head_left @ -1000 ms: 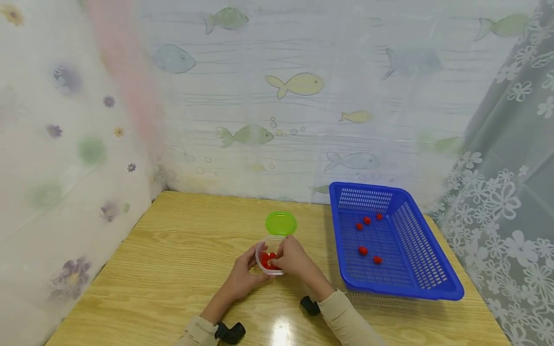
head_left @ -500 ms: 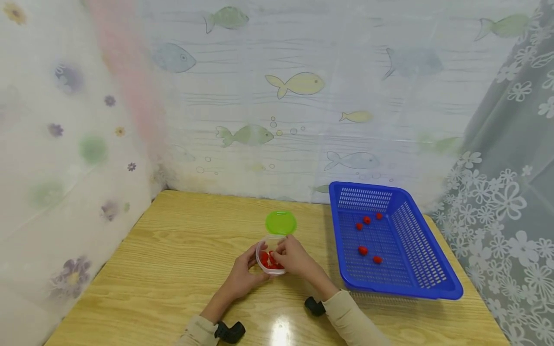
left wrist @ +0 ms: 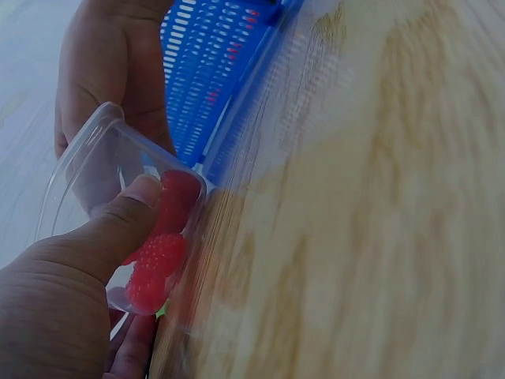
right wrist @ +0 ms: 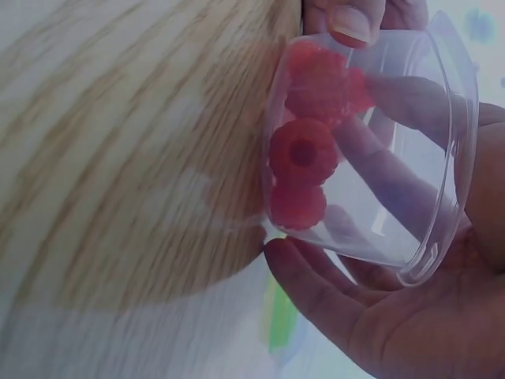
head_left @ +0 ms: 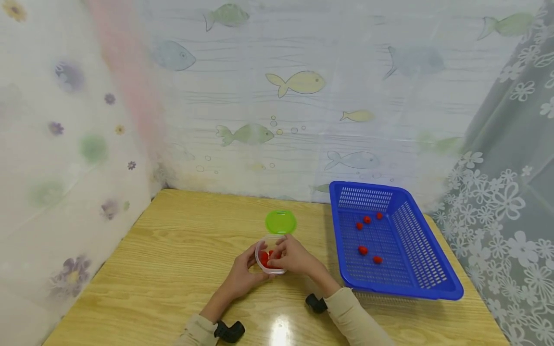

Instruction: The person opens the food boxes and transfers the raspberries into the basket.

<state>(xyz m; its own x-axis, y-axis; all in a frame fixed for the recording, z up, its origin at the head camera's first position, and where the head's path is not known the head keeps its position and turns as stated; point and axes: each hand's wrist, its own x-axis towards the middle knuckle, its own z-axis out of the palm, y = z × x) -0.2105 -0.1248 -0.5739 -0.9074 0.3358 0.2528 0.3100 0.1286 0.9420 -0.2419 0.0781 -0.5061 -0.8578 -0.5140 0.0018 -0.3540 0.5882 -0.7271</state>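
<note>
A small clear plastic container (head_left: 271, 239) stands tilted toward me on the wooden table, with several red raspberries (right wrist: 304, 154) at its bottom. My left hand (head_left: 244, 276) grips it from the left, thumb on the near side and fingers round the far side. My right hand (head_left: 299, 255) reaches over the right rim. Inside, its thumb and index finger pinch a raspberry (right wrist: 360, 90) low among the others, as the right wrist view shows through the wall. The other fingers of that hand lie outside the container.
Behind the container lies a round green lid (head_left: 281, 222). To the right stands a large blue plastic basket (head_left: 407, 290) with several raspberries (head_left: 363, 250) spread over its floor. A fish-patterned curtain (head_left: 298, 110) hangs along the table's back edge.
My right thumb and fingers have shifted slightly inside the container among the raspberries, and the right wrist has moved a little to the right. The left hand holds the container in the same place.
</note>
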